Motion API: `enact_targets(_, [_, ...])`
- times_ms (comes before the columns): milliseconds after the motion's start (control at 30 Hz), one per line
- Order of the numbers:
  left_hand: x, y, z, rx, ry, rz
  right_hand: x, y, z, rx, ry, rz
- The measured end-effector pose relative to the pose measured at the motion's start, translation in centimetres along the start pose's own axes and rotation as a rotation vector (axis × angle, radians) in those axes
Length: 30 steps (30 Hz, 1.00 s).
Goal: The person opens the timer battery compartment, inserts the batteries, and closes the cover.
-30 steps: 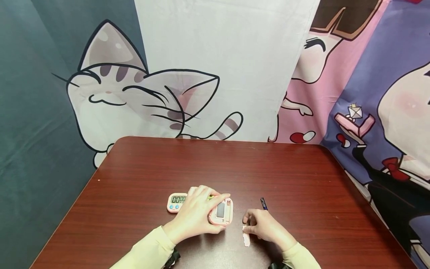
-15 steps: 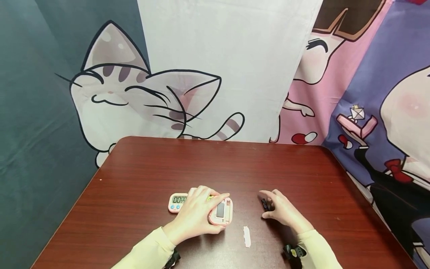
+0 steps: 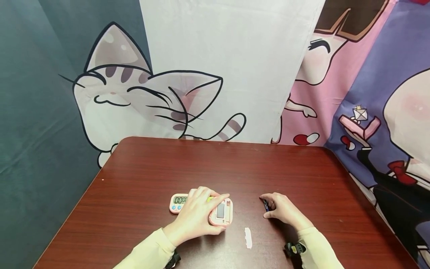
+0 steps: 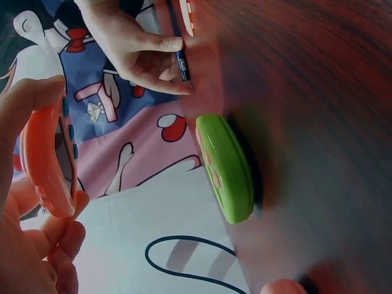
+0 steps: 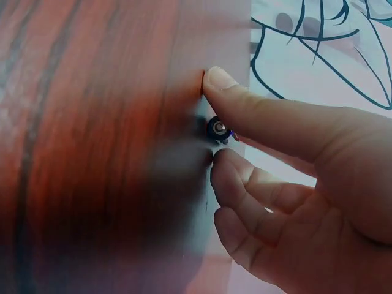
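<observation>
My left hand (image 3: 198, 215) grips a pink digital timer (image 3: 221, 213), back facing up, with an uncovered battery slot along its right side. The left wrist view shows this timer (image 4: 50, 153) edge-on, clear of the table, between thumb and fingers. My right hand (image 3: 285, 209) is down at the tabletop, thumb and index finger curled around a small dark battery (image 3: 266, 206). One round end of the battery (image 5: 218, 128) faces the right wrist camera; contact with both fingertips is hard to judge. Between the hands lies a narrow whitish battery cover (image 3: 248, 238).
Left of my left hand, partly hidden by it, lies a pale timer (image 3: 177, 203) with its display up. A green timer (image 4: 226, 171) rests on the table (image 3: 215, 160), mostly hidden behind the left hand in the head view. Printed cloth (image 3: 228, 56) hangs behind.
My right hand has let go of the battery cover, leaving it on the table, and moved right and away to the battery. Its thumb and index finger have closed in. The left hand stays put.
</observation>
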<state>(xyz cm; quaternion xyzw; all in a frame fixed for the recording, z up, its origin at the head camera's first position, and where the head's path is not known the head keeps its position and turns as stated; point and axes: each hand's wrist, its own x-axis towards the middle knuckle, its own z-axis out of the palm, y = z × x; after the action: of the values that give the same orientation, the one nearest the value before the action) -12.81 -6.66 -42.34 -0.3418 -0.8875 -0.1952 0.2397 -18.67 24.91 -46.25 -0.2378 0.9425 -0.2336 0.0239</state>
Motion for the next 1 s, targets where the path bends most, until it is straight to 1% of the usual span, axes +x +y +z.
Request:
enact_targets(100, [0.0, 0.0, 0.0, -0.002, 0.004, 0.002, 0.2, -0.1, 0.0, 0.019, -0.01, 0.004])
enact_targets(300, [0.0, 0.0, 0.0, -0.005, 0.016, 0.005, 0.1, -0.3, 0.1, 0.062, -0.002, 0.05])
enact_targets(567, [-0.1, -0.1, 0.0, 0.001, 0.023, 0.005, -0.1, -0.4, 0.4, 0.081, 0.054, 0.097])
enact_targets(733, [-0.1, -0.1, 0.1, -0.001, 0.019, 0.001, -0.2, -1.6, 0.7, 0.156, 0.13, 0.158])
enact_targets(833, [-0.1, -0.1, 0.1, 0.008, 0.011, -0.015, -0.3, -2.9, 0.7, 0.189, 0.188, 0.132])
enact_targets(900, [0.0, 0.0, 0.1, 0.009, 0.003, -0.033, -0.4, -3.9, 0.7, 0.199, 0.214, 0.084])
enact_targets(1000, [0.1, 0.0, 0.0, -0.012, -0.009, -0.065, -0.5, -5.3, 0.5, 0.204, 0.24, -0.012])
